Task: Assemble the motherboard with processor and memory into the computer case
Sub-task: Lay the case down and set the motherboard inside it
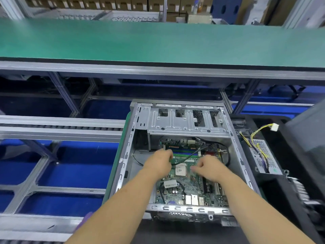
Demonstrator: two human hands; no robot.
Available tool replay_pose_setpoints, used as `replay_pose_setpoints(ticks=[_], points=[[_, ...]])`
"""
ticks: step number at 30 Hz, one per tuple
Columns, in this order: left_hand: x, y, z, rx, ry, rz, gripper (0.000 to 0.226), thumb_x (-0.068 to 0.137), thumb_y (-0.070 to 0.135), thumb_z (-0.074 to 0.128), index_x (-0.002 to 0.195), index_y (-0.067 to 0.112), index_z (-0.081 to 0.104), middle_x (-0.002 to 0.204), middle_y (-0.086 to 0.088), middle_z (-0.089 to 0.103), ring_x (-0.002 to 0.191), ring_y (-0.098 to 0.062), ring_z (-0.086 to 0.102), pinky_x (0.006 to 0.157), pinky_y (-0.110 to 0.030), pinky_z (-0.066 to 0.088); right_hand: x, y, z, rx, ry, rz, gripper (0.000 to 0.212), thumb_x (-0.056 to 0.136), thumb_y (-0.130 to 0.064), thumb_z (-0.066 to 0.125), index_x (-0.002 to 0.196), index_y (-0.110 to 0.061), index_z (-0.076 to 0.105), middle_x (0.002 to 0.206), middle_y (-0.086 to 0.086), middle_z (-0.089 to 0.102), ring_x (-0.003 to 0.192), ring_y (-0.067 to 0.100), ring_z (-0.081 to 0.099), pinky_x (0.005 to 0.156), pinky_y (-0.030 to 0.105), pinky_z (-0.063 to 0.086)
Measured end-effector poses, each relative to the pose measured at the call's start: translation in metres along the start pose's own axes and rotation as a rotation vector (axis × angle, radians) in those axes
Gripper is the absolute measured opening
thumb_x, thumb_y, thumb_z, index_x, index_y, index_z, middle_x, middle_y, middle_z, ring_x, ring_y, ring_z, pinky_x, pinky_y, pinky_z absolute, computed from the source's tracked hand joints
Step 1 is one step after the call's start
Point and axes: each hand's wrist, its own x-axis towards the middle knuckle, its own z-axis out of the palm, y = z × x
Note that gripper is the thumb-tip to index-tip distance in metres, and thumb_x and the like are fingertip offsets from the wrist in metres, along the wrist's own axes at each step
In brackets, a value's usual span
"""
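An open grey computer case (233,143) lies on its side in front of me. Inside it sits the green motherboard (191,189), with the silver processor (181,170) at its middle and blue and green memory slots (184,152) behind it. My left hand (159,163) is curled at the board's left edge, by the end of the memory slots and a black cable (189,158). My right hand (210,167) is curled over the board just right of the processor. What either hand's fingers hold is hidden.
A metal drive cage (186,120) spans the case's far end. A power supply (262,155) with yellow and black wires lies in a black tray to the right. A green conveyor (158,41) runs across behind, with aluminium rails and blue floor to the left.
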Motion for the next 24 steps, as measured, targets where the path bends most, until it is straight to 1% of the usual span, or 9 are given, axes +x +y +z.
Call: replay_pose_setpoints(ticks=[2, 3, 4, 6, 8, 12, 17, 21, 24], points=[[0.005, 0.002, 0.007, 0.046, 0.024, 0.102, 0.05, 0.094, 0.012, 0.053, 0.142, 0.022, 0.044, 0.137, -0.005, 0.044, 0.126, -0.025, 0.039, 0.099, -0.044, 0.045, 0.004, 0.001, -0.005, -0.097, 0.296, 0.096, 0.019, 0.095, -0.034, 0.064, 0.091, -0.015, 0.061, 0.099, 0.006, 0.057, 0.081, 0.021, 0.06, 0.078, 0.039, 0.057], [0.008, 0.002, 0.009, 0.047, 0.006, 0.121, 0.057, 0.095, 0.017, 0.053, 0.148, 0.023, 0.035, 0.144, -0.005, 0.038, 0.132, -0.026, 0.033, 0.104, -0.046, 0.041, 0.006, -0.001, -0.006, -0.157, 0.351, 0.143, 0.025, 0.095, -0.034, 0.063, 0.11, -0.014, 0.06, 0.118, 0.012, 0.052, 0.101, 0.029, 0.058, 0.087, 0.043, 0.055], [0.009, 0.002, 0.012, 0.061, -0.032, 0.115, 0.063, 0.096, 0.023, 0.053, 0.153, 0.023, 0.027, 0.151, -0.005, 0.032, 0.138, -0.027, 0.027, 0.109, -0.049, 0.037, 0.008, -0.002, -0.005, -0.223, 0.334, 0.183, 0.039, 0.096, -0.037, 0.062, 0.125, -0.014, 0.053, 0.131, 0.016, 0.044, 0.117, 0.036, 0.051, 0.094, 0.045, 0.052], [0.01, 0.002, 0.017, 0.153, -0.163, 0.088, 0.07, 0.095, 0.027, 0.052, 0.156, 0.021, 0.017, 0.158, -0.008, 0.022, 0.145, -0.03, 0.016, 0.114, -0.052, 0.03, 0.011, -0.008, 0.0, -0.291, 0.237, 0.245, 0.058, 0.095, -0.047, 0.061, 0.137, -0.013, 0.04, 0.141, 0.019, 0.035, 0.13, 0.041, 0.04, 0.1, 0.049, 0.047], [0.011, -0.001, 0.021, 0.239, -0.227, 0.088, 0.07, 0.093, 0.025, 0.051, 0.155, 0.02, 0.019, 0.159, -0.01, 0.02, 0.147, -0.032, 0.011, 0.115, -0.053, 0.027, 0.016, -0.012, 0.006, -0.323, 0.162, 0.265, 0.066, 0.095, -0.054, 0.059, 0.14, -0.011, 0.036, 0.142, 0.02, 0.036, 0.131, 0.042, 0.04, 0.099, 0.049, 0.048], [0.014, -0.003, 0.022, 0.238, -0.071, 0.049, 0.068, 0.092, 0.027, 0.051, 0.152, 0.023, 0.019, 0.157, -0.008, 0.02, 0.146, -0.032, 0.012, 0.117, -0.049, 0.02, 0.021, -0.014, 0.01, -0.382, 0.148, 0.286, 0.07, 0.094, -0.056, 0.061, 0.139, -0.01, 0.035, 0.138, 0.022, 0.036, 0.128, 0.043, 0.042, 0.094, 0.046, 0.051], [0.018, -0.007, 0.02, 0.171, 0.004, -0.019, 0.066, 0.085, 0.025, 0.062, 0.143, 0.022, 0.029, 0.144, -0.009, 0.032, 0.129, -0.031, 0.033, 0.103, -0.043, 0.038, 0.027, -0.012, 0.008, -0.32, 0.125, 0.371, 0.057, 0.096, -0.031, 0.058, 0.141, -0.011, 0.03, 0.141, 0.028, 0.033, 0.127, 0.043, 0.04, 0.098, 0.048, 0.047], [0.018, -0.012, 0.017, 0.052, -0.102, -0.12, 0.08, 0.081, 0.02, 0.068, 0.145, 0.024, 0.019, 0.143, -0.011, 0.03, 0.128, -0.032, 0.035, 0.097, -0.046, 0.047, 0.028, -0.008, 0.006, -0.301, 0.116, 0.376, 0.054, 0.095, -0.028, 0.056, 0.14, -0.012, 0.031, 0.141, 0.029, 0.038, 0.125, 0.043, 0.045, 0.099, 0.048, 0.046], [0.02, -0.013, 0.015, -0.041, -0.074, -0.203, 0.071, 0.083, 0.013, 0.058, 0.144, 0.018, 0.023, 0.116, -0.007, 0.052, 0.105, -0.027, 0.05, 0.076, -0.041, 0.051, 0.027, -0.009, 0.009, -0.334, 0.113, 0.379, 0.057, 0.094, -0.031, 0.06, 0.141, -0.011, 0.032, 0.139, 0.027, 0.039, 0.123, 0.043, 0.047, 0.097, 0.047, 0.048]])
